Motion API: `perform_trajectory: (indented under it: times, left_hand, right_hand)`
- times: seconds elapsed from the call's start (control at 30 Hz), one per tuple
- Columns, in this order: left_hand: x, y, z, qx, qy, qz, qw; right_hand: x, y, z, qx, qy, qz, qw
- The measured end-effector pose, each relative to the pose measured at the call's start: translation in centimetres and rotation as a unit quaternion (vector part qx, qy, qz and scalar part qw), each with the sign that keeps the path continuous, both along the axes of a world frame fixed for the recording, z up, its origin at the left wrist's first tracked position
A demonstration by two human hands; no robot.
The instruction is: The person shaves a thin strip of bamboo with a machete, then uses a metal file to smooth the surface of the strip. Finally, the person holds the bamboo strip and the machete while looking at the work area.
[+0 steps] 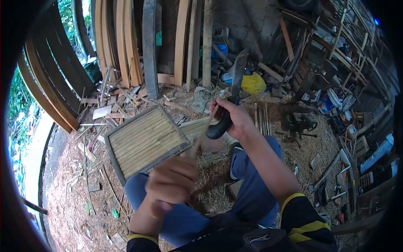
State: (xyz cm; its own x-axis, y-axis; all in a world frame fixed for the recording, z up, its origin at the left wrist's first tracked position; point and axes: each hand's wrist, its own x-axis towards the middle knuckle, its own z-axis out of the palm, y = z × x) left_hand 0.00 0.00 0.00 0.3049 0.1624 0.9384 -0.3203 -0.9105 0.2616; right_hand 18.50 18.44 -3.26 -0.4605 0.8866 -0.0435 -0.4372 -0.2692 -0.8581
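Observation:
A thin wooden strip [204,131] runs slantwise between my two hands. My left hand [171,179], slightly blurred, is closed around its lower end in front of my left knee. Higher up and to the right, my right hand [233,116] has its fingers closed at the strip's upper end and against a large knife. The knife's dark blade [238,73] points up and its black handle [219,127] hangs below the fingers. Left of the strip, a framed panel of slats [145,140] rests tilted beside my left knee.
Long boards [126,46] lean upright at the back left. A yellow bag [253,84] lies among clutter behind the knife. A rusty metal device [299,123] stands on the ground at right. Wood scraps and shavings [71,201] cover the ground around my legs.

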Motion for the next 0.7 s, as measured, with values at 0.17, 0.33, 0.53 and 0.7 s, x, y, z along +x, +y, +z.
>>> perform_trajectory:
  times: [0.17,0.33,0.53,0.7]
  left_hand:
    - [2.8,-0.8,1.3,-0.058,0.037,-0.054,0.996]
    - [1.6,0.0,0.1,-0.204,-0.101,0.064,0.972]
    - [2.1,-0.2,-0.2,-0.453,-0.001,0.098,0.886]
    - [5.2,-0.2,-0.8,-0.471,-0.016,0.068,0.879]
  right_hand:
    - [2.6,0.0,5.0,0.043,0.012,-0.045,0.998]
    - [4.4,-1.6,8.6,0.106,-0.011,-0.058,0.993]
    - [4.7,-6.5,12.0,0.216,-0.058,-0.053,0.973]
    - [4.2,-7.8,13.6,0.258,-0.094,-0.026,0.961]
